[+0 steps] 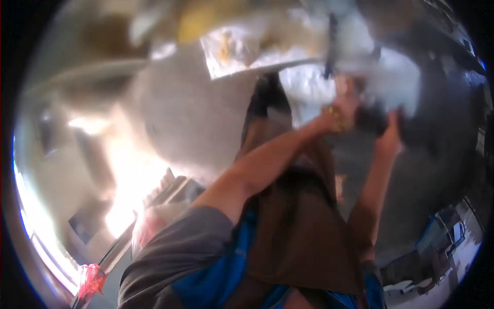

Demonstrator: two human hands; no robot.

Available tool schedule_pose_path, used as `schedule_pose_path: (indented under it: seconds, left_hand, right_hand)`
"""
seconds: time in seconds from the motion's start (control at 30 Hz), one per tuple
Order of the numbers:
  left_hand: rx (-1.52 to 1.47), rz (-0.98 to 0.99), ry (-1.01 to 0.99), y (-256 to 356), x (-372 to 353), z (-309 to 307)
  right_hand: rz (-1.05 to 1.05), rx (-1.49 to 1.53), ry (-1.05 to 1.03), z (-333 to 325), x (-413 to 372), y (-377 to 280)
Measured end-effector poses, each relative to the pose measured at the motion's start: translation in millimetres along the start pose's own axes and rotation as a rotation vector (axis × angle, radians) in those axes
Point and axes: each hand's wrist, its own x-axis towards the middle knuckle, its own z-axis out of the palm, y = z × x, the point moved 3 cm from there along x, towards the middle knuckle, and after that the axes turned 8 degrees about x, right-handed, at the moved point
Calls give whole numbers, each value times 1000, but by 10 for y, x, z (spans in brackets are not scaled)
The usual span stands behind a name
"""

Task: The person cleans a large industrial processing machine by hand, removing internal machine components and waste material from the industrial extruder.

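Observation:
Both bare arms reach out to the upper right over a brown apron (303, 237). My left hand (347, 98), with a gold-coloured band (335, 118) on its wrist, is beside a blurred dark object (373, 116). On the other side of that object is my right hand (392, 131). Motion blur smears the fingers of both hands, and I cannot make out what they hold, if anything. Just beyond the hands lies a pale, shiny sheet-like surface (396, 77).
A clear plastic sheet or bag (231, 51) with yellowish contents lies at the top. Red plastic (91, 279) is at the lower left. Cluttered items, including a blue-edged frame (437, 232), stand at the lower right. Bright glare covers the left side.

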Motion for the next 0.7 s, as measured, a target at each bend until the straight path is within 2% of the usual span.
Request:
schedule_pose_path:
  seconds: [0.03, 0.07, 0.1, 0.13, 0.17, 0.2, 0.27, 0.3, 0.33, 0.4, 0.43, 0.6, 0.67, 0.7]
  left_hand:
    - [-35, -3, -34, -76, 87, 69]
    - [-80, -2, -69, -103, 97, 91]
    - [-110, -96, -76, 0, 125, -4]
    - [-135, -185, -83, 92, 194, -153]
    - [-174, -187, -66, 159, 226, -271]
    - [-206, -187, -50, 192, 253, -364]
    - [-294, -337, -97, 115, 238, -286]
    - [-536, -476, -171, 99, 227, -297]
    - [-546, -469, -183, 38, 230, -265]
    - [-296, -327, -209, -7, 203, -228]
    - [-254, -348, -281, -7, 164, -181]
    - [-192, -182, -316, 252, 24, -164]
    - [-445, -512, -368, 430, -54, -260]
    - [-414, -491, -365, 524, -60, -330]
  right_hand:
    - [-520, -510, -251, -29, -72, -215]
    - [-590, -565, -320, 11, -181, -351]
    - [-663, -614, -388, 48, -293, -484]
    - [-307, -186, -247, 171, -320, -538]
    - [-387, -62, -342, 110, -231, -475]
    - [-305, -150, -308, 105, -319, -614]
    - [-420, -159, -352, 6, -307, -626]
    - [-458, -165, -362, -33, -304, -629]
    - [-419, -161, -346, -35, -305, -651]
    - [-366, -181, -328, -53, -365, -677]
    - [-340, -182, -272, -44, -388, -673]
    - [-349, -154, -183, -111, -416, -761]
    - [-196, 25, -86, -102, -445, -788]
    - [-203, 40, -88, -82, -448, -794]
